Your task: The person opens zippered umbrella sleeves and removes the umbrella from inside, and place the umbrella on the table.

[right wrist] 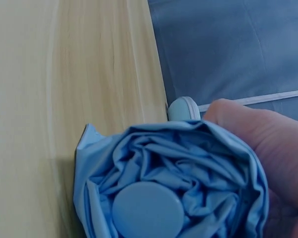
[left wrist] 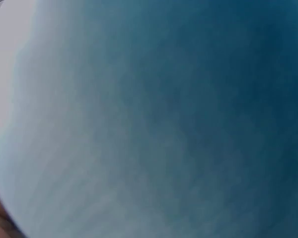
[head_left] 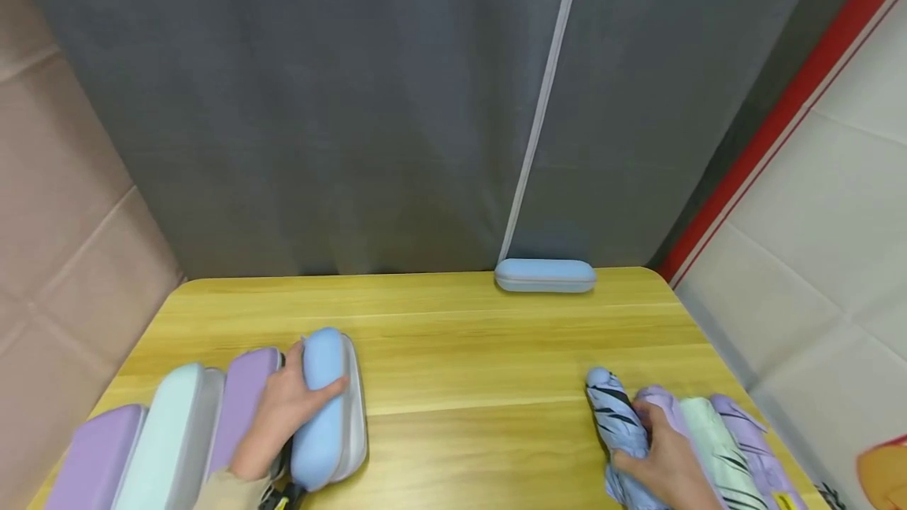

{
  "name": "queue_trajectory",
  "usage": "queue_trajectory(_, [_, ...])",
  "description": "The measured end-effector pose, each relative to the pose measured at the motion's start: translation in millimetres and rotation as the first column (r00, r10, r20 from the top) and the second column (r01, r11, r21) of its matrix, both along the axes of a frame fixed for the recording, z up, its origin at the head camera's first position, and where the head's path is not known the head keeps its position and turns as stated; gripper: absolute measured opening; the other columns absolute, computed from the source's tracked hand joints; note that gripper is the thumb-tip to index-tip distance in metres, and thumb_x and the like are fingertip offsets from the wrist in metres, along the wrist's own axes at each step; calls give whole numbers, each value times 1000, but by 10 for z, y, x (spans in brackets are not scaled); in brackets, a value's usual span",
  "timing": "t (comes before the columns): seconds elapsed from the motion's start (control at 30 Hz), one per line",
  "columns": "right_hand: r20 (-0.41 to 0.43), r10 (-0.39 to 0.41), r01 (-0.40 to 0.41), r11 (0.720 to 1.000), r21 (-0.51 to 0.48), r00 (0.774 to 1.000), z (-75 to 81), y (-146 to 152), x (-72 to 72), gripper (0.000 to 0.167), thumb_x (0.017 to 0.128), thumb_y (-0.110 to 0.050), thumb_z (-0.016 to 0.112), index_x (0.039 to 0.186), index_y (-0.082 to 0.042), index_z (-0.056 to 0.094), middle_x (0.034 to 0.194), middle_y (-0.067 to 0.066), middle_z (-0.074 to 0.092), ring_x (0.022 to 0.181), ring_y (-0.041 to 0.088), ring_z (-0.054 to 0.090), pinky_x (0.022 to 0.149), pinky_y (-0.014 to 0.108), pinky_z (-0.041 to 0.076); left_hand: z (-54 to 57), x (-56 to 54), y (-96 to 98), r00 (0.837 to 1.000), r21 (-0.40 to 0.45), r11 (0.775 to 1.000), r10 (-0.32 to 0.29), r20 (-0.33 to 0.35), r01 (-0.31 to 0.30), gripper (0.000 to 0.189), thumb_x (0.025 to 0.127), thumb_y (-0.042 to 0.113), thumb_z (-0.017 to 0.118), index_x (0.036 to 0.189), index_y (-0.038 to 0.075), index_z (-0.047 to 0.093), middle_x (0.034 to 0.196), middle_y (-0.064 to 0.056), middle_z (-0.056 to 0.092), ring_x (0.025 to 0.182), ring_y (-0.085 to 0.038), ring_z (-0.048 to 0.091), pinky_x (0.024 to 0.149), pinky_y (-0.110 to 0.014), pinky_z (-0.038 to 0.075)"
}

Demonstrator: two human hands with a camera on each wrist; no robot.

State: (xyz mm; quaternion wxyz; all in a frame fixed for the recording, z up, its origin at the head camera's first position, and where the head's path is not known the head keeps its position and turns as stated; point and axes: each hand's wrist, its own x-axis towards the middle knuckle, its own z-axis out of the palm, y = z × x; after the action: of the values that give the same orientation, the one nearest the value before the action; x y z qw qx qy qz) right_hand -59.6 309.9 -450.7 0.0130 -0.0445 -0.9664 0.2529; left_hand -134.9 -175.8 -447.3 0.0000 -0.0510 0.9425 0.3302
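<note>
At the left of the table in the head view, my left hand [head_left: 286,404] grips a light blue zip case [head_left: 322,356] with a grey side, thumb across its top and fingers down its left face. Blue-grey blur from a very near surface fills the left wrist view. My right hand [head_left: 664,463] holds a blue folded umbrella [head_left: 615,414] with black marks, at the near right. In the right wrist view the umbrella's round end cap [right wrist: 148,210] and bunched cloth [right wrist: 188,158] face the camera, with part of the hand [right wrist: 268,139] behind.
Left of the blue case stand a purple case [head_left: 248,392], a mint case [head_left: 166,431] and another purple case [head_left: 95,455]. Right of the blue umbrella lie a mint umbrella [head_left: 719,447] and purple umbrellas [head_left: 754,447]. Another blue case [head_left: 546,275] lies at the table's [head_left: 453,352] far edge.
</note>
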Motion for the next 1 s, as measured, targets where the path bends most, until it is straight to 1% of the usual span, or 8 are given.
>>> queue_trajectory(0.1, [-37, 15, -14, 999, 29, 999, -10, 32, 23, 74, 61, -18, 80, 121, 8, 46, 107, 17, 62, 87, 24, 58, 71, 33, 47, 4, 5, 3, 1000, -14, 1000, 4, -8, -4, 105, 74, 44, 75, 139, -16, 19, 114, -45, 47, 92, -53, 56, 68, -54, 51])
queue_trajectory(0.33, [104, 75, -81, 995, 55, 992, 66, -11, -28, 80, 68, -25, 79, 129, 10, 40, 116, 23, 58, 98, 31, 58, 81, 47, 46, -19, 43, -12, 999, -72, 997, -6, -34, 3, 103, 76, 48, 72, 139, -16, 21, 121, -45, 41, 101, -55, 50, 74, -58, 47])
queue_trajectory(0.4, [110, 100, -107, 992, 64, 989, 79, -34, -37, 83, 68, -28, 80, 128, 12, 40, 117, 25, 57, 101, 35, 57, 83, 50, 45, 5, 77, -3, 999, -94, 996, -15, -44, 11, 99, 78, 46, 70, 138, -16, 23, 122, -45, 39, 104, -55, 47, 77, -59, 45])
queue_trajectory(0.53, [150, 137, -150, 985, 80, 979, 137, -87, -106, 90, 66, -36, 82, 129, 14, 40, 121, 30, 52, 110, 44, 51, 86, 54, 43, 149, 178, 47, 992, -132, 991, -31, -124, 15, 82, 80, 34, 71, 133, -16, 33, 123, -42, 40, 108, -55, 45, 82, -61, 41])
queue_trajectory(0.67, [199, 162, -182, 979, 90, 967, 283, -139, -256, 94, 69, -40, 80, 133, 13, 37, 126, 37, 45, 113, 52, 44, 83, 57, 43, 343, 238, 182, 971, -135, 990, -74, -226, 44, 67, 78, 26, 73, 127, -11, 45, 120, -35, 48, 103, -50, 51, 78, -57, 45])
queue_trajectory(0.83, [144, 232, -244, 967, 71, 962, 464, -166, -497, 86, 75, -35, 77, 134, 12, 35, 128, 39, 40, 113, 55, 42, 80, 58, 44, 455, 138, 500, 941, 17, 985, -161, -297, 174, 51, 79, 17, 73, 121, -5, 54, 114, -23, 56, 91, -37, 58, 70, -44, 50])
queue_trajectory(0.93, [81, 275, -277, 961, 16, 958, 501, -158, -690, 80, 79, -29, 75, 132, 16, 35, 127, 39, 41, 109, 54, 45, 82, 57, 45, 425, -38, 682, 938, 153, 959, -187, -293, 239, 43, 81, 11, 71, 119, -2, 57, 112, -19, 59, 87, -31, 59, 68, -37, 50])
queue_trajectory(1.0, [49, 286, -284, 958, -42, 957, 505, -151, -834, 77, 81, -25, 72, 132, 18, 33, 127, 40, 40, 107, 53, 47, 83, 56, 45, 384, -191, 792, 944, 257, 931, -189, -272, 260, 38, 83, 10, 69, 119, -1, 59, 113, -18, 59, 88, -29, 60, 68, -35, 51])
